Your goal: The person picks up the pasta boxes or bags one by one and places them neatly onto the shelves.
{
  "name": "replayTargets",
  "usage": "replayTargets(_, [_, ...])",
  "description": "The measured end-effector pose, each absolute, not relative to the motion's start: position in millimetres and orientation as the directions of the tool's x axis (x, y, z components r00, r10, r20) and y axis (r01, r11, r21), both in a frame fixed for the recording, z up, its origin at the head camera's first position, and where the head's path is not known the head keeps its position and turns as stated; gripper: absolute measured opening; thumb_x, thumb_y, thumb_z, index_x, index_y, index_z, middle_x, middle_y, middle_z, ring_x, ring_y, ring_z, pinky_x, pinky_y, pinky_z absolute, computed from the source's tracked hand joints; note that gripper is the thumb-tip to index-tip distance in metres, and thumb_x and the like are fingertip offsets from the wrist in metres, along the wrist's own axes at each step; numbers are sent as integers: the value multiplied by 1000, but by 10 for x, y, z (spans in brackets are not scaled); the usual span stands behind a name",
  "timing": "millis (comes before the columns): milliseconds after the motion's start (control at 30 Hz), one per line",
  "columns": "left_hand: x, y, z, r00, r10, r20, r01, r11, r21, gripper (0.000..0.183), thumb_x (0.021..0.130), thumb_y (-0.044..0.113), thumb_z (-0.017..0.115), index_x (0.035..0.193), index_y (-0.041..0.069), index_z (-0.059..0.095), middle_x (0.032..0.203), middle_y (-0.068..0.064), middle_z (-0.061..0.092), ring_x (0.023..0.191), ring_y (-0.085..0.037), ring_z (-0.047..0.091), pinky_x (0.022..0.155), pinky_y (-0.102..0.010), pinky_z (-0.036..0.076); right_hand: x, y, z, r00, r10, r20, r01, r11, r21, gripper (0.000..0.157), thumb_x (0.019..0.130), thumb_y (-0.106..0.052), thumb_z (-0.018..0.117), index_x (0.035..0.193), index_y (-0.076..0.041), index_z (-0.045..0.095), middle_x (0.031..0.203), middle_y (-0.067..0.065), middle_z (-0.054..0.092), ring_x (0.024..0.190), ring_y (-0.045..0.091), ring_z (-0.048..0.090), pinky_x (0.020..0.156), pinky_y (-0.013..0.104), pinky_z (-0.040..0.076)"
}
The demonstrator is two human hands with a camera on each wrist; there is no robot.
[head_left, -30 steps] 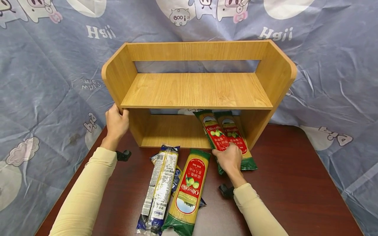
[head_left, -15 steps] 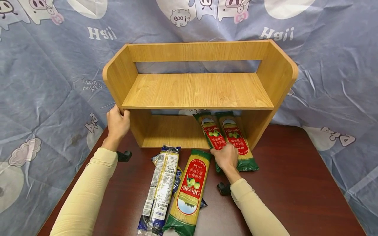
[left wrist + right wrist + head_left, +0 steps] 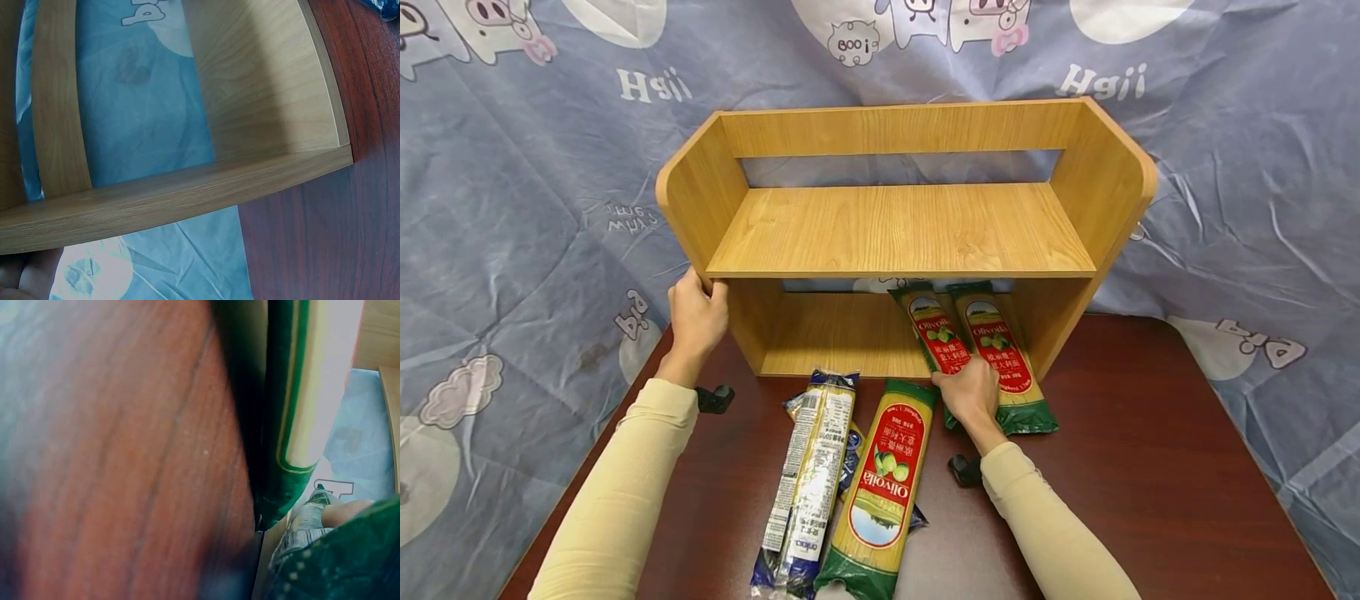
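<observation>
In the head view my left hand (image 3: pixel 697 321) grips the left side panel of a wooden shelf unit (image 3: pixel 895 229), under its upper board. The left wrist view shows the panel's edge (image 3: pixel 187 199) with part of that hand at the lower left. My right hand (image 3: pixel 972 398) holds the lower end of a green, red and yellow spaghetti packet (image 3: pixel 934 321), whose far end leans into the lower compartment. A matching spaghetti packet (image 3: pixel 1000 350) leans close on its right. In the right wrist view the held packet's green end (image 3: pixel 350 556) is near, with a fingertip (image 3: pixel 344 514) behind.
Another Olivoilà spaghetti packet (image 3: pixel 883 492) lies on the dark red table (image 3: pixel 1150 467), in front of the shelf. Beside it is a blue-and-clear pasta packet (image 3: pixel 808 483), with a further blue packet (image 3: pixel 850 458) partly hidden beneath. A printed cloth (image 3: pixel 1240 208) hangs behind.
My right hand has shifted slightly left with the lower end of the spaghetti packet, which now overlaps the right-hand packet less. The left hand stays on the shelf.
</observation>
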State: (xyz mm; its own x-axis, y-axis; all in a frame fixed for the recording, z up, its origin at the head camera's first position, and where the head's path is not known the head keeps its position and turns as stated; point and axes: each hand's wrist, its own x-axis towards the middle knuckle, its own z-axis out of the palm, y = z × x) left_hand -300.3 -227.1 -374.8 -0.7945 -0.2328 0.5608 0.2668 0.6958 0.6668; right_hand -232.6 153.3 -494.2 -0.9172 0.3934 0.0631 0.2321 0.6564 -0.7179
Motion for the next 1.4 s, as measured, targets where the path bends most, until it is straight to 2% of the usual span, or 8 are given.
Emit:
replayTargets(267, [-2992,-2266,-3724,-776,-238,584,285,694,661,18,99,11,56,99,-4,66,91,-24,71,88,-35,67,75,-49,47,-2323,1504,-4942,-919,387,69,230,671,-705,51,77,-37,86,101,5,69,93,22,70,86,43,66,64,53,53])
replayTargets(400, [-2983,-2255,-3711,-778,-236,582,281,698,659,16,98,10,56,98,-4,65,92,-24,71,89,-35,67,75,-50,47,-2310,1489,-4950,-919,387,71,233,681,-695,54,76,-38,86,103,4,66,98,22,68,90,45,65,68,55,53])
replayTargets(500, [-2979,-2250,-3712,-783,-239,574,275,695,664,17,98,11,56,98,-3,66,93,-23,72,91,-35,68,77,-50,48,-2297,1484,-4961,-925,373,75,223,692,-687,67,76,-38,86,118,7,61,111,26,64,99,47,63,77,58,52])
replayTargets(667, [-2976,-2242,-3717,-792,-240,562,273,683,677,20,99,12,56,104,-4,67,99,-23,73,96,-35,68,81,-50,49,-2278,1475,-4971,-941,332,67,198,700,-686,89,76,-36,85,141,8,44,132,29,52,110,49,58,88,61,48])
replayTargets(900, [-2975,-2239,-3715,-795,-247,554,264,681,683,22,99,13,57,107,-5,68,101,-24,73,98,-35,69,84,-50,50,-2227,1480,-4960,-957,283,70,165,724,-670,98,75,-36,87,145,9,35,135,31,46,113,48,55,90,61,48])
replayTargets(1400, [-2962,-2235,-3736,-797,-248,550,265,676,688,24,100,14,56,108,-5,68,99,-24,73,95,-35,68,80,-49,49,-2067,1493,-4829,-968,245,56,149,738,-659,118,73,-54,83,152,10,22,143,35,39,127,52,45,100,63,41])
